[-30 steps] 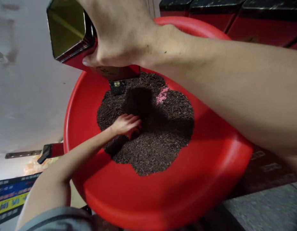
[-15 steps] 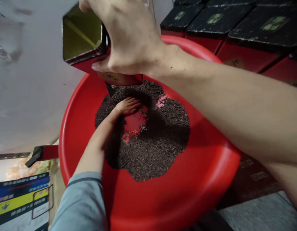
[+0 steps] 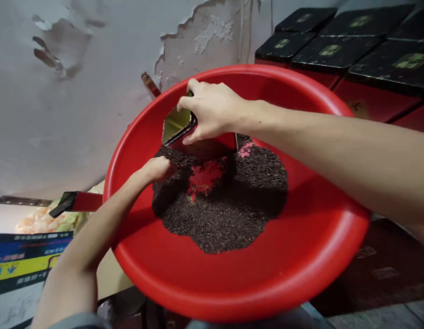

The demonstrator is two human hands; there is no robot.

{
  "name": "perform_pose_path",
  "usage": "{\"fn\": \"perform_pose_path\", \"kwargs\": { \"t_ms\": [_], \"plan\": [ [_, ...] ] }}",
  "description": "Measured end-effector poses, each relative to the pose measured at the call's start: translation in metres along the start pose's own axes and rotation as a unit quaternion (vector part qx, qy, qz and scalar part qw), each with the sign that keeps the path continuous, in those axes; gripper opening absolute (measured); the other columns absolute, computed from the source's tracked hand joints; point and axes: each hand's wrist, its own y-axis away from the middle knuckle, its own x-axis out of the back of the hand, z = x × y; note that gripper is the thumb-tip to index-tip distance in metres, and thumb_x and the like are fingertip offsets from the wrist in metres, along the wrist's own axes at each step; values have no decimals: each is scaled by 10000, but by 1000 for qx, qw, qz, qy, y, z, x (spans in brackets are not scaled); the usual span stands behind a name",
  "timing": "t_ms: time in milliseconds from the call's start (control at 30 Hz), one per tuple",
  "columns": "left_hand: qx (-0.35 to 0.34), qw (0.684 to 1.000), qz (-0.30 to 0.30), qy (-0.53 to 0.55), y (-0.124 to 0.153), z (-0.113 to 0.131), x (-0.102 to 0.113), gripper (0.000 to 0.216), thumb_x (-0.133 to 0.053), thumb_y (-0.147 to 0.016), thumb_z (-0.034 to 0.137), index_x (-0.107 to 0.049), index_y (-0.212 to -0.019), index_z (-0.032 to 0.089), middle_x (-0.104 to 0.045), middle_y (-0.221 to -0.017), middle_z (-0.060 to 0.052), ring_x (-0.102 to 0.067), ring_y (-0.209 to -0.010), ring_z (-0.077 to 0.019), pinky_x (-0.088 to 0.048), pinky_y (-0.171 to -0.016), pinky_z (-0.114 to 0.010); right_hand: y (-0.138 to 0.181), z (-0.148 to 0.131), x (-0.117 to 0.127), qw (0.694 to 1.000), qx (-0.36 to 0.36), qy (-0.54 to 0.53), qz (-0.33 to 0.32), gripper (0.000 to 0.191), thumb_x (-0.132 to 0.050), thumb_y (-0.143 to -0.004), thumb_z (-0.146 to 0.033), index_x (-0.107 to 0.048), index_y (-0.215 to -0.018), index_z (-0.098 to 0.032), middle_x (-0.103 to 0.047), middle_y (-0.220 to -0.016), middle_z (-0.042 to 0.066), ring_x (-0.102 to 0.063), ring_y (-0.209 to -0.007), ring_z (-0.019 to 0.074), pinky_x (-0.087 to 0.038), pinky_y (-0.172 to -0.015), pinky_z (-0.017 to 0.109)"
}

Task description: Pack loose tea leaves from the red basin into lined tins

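A big red plastic basin (image 3: pixel 253 283) holds a heap of dark loose tea leaves (image 3: pixel 228 205), with a bare red patch scraped in its middle. My right hand (image 3: pixel 212 109) grips an open red tin (image 3: pixel 194 137) with a gold inside. The tin lies tilted on its side, its mouth facing left, low against the far part of the heap. My left hand (image 3: pixel 158 169) is curled with its fingers pushed into the leaves just below the tin's mouth; its fingertips are buried.
Several closed red tins with black lids (image 3: pixel 335 50) are stacked at the back right. A peeling grey wall (image 3: pixel 61 91) stands behind the basin. At the left lie a red-and-black tin lid (image 3: pixel 76 202), a pale plastic bag (image 3: pixel 43 221) and a blue-yellow printed carton (image 3: pixel 19 265).
My right hand has lowered the tin from above the basin down onto the far side of the heap. My left hand swept leaves aside, baring red basin floor, and moved to the tin's mouth.
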Motion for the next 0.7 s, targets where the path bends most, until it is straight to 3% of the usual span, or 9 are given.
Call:
{"fn": "perform_pose_path", "kwargs": {
  "t_ms": [100,167,333,433,500,567,633,700],
  "plan": [
    [58,995,-39,66,25,-23,-1,240,-572,-788,85,-777,-851,193,-757,-826,-44,-669,-733,-183,-446,-634,-244,1,-8,-27,995,22,-60,-71,669,-887,-659,-566,-713,-1169,-169,-565,-1233,132,-636,-1016,300,-563,-910,440],
    [77,994,-12,80,32,-31,-2,296,-562,-740,48,-776,-871,204,-746,-800,-29,-663,-727,-170,-456,-641,-235,5,-12,-42,987,57,-96,-113,629,-888,-680,-515,-718,-1167,-154,-560,-1234,125,-634,-1013,268,-560,-944,409],
    [187,958,208,67,45,-19,11,277,-583,-804,150,-771,-993,226,-760,-953,-71,-691,-855,-225,-520,-715,-301,13,-20,-43,952,138,-104,-253,576,-834,-764,-516,-720,-1202,-158,-589,-1283,137,-641,-1068,268,-555,-968,382],
    [164,915,356,94,57,4,27,273,-543,-874,180,-753,-1048,198,-752,-1027,-96,-690,-955,-252,-533,-779,-343,13,-25,-27,953,132,-65,-266,559,-760,-856,-525,-698,-1267,-151,-581,-1355,151,-620,-1173,287,-531,-1003,388],
    [112,904,399,106,63,20,35,260,-544,-885,182,-746,-1049,177,-747,-1038,-107,-685,-984,-255,-531,-773,-336,14,-27,-21,961,125,-24,-244,503,-728,-899,-488,-694,-1279,-160,-570,-1384,153,-605,-1208,296,-534,-968,384],
    [22,922,370,115,65,34,37,236,-560,-885,170,-754,-1019,173,-753,-1006,-98,-693,-937,-232,-528,-750,-310,16,-29,-19,960,121,14,-253,425,-720,-916,-443,-712,-1239,-167,-593,-1344,149,-634,-1145,287,-545,-874,361],
    [-64,950,281,116,61,46,33,230,-560,-889,142,-768,-979,182,-760,-934,-79,-704,-850,-202,-524,-724,-284,17,-33,-19,952,116,39,-281,355,-710,-928,-410,-729,-1195,-177,-627,-1262,135,-674,-1015,255,-535,-783,332],
    [-101,970,193,111,53,56,27,252,-559,-888,114,-779,-974,201,-768,-931,-73,-718,-824,-200,-521,-695,-275,19,-39,-20,947,105,62,-296,324,-700,-934,-390,-732,-1182,-184,-639,-1201,126,-688,-925,230,-514,-724,309]
  ]
}}
